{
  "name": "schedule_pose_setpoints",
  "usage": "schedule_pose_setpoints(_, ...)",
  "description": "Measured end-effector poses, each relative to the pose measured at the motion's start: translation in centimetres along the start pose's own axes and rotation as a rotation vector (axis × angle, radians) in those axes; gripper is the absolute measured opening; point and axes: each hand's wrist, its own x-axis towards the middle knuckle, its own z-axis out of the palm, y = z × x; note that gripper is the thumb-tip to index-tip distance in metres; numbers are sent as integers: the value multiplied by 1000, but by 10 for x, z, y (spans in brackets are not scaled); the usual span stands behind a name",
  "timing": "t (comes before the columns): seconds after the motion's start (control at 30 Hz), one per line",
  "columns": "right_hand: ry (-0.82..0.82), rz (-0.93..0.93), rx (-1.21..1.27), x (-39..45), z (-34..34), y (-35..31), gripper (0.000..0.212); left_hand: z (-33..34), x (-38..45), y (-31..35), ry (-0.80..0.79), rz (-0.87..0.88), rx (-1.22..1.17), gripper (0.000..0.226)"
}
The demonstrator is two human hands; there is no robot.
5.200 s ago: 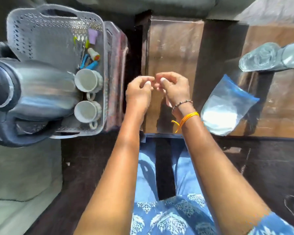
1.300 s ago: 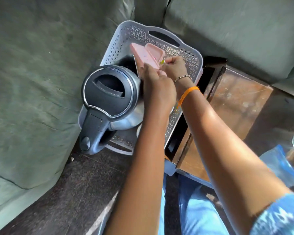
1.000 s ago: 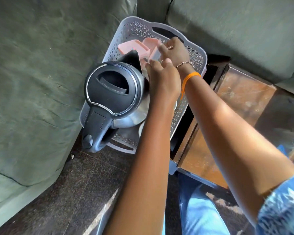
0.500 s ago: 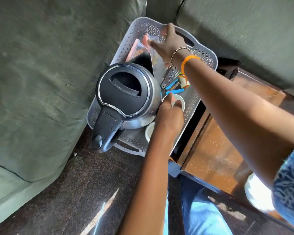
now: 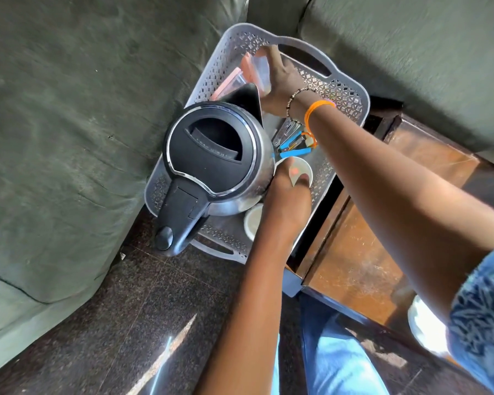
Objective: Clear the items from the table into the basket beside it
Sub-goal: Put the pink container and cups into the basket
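Observation:
A grey plastic basket (image 5: 351, 91) stands on the floor to the left of the brown table (image 5: 354, 260). It holds a steel and black kettle (image 5: 214, 155), two white cups, blue pegs (image 5: 294, 151) and pink-lidded containers (image 5: 247, 65). My right hand (image 5: 281, 81) reaches to the basket's far end, its fingers laid straight along a clear container there. My left hand (image 5: 288, 195) is over the farther white cup (image 5: 300, 166), fingers curled on its near rim. The nearer cup (image 5: 253, 220) is half hidden under my left wrist.
Green sofa cushions (image 5: 69, 109) close in the basket on its left and far sides. A whitish bag (image 5: 422, 317) shows at the table's near right, mostly behind my right arm. Dark speckled floor (image 5: 154, 309) lies in front of the basket.
My right hand has set the pink containers down into the basket's far end and now lies flat on them. My left hand has dropped from them to the white cup.

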Motion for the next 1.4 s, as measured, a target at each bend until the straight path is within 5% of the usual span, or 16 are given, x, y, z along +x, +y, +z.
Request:
schedule_pose_setpoints(0.2,12,108,-40,12,-24,10,54,0,-1,-2,-5,4,4,45)
schedule_pose_setpoints(0.37,272,116,-229,3,-25,19,39,-1,-1,-5,-20,5,-45,41)
schedule_pose_setpoints(0.47,373,-139,-380,-5,-14,12,44,-2,0,-8,-25,-4,-45,42)
schedule_pose_setpoints(0.57,154,-559,-325,-2,-1,5,56,-3,0,-9,-12,7,-9,42)
schedule_pose_setpoints(0.63,74,-654,-361,-1,2,-1,46,-4,0,-9,-17,10,2,43)
schedule_pose_setpoints(1.07,-1,-648,-589,-14,-17,23,55,-1,0,-11,-51,32,44,33)
schedule_pose_setpoints(1.23,44,-668,-624,-20,-17,35,21,3,-1,-11,-78,37,42,31)
schedule_pose_setpoints(1.4,84,-801,-613,-29,-15,48,32,6,0,-15,-58,26,39,30)
